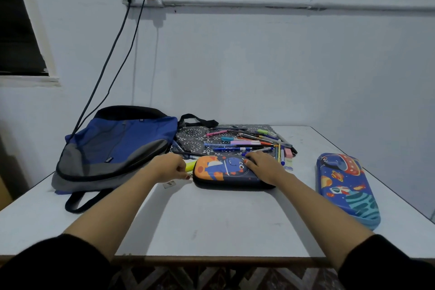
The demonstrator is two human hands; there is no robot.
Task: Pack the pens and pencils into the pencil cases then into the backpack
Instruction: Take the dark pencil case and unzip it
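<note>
On the table point(211, 223), the left hand point(170, 167) pinches the zip point(188, 176) at the left end of the closed dinosaur case point(226, 173). The right hand point(264, 167) lies flat on its right end, fingers point(253, 156) loose. A space case point(346, 188) lies well right. Beyond, pens point(249, 146) litter a mat point(191, 134), with the backpack point(113, 146) left.

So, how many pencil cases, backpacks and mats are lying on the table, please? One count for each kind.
Pencil cases: 2, the dinosaur case and the space case
Backpacks: 1, the blue backpack
Mats: 1, the patterned mat
Total: 4
</note>
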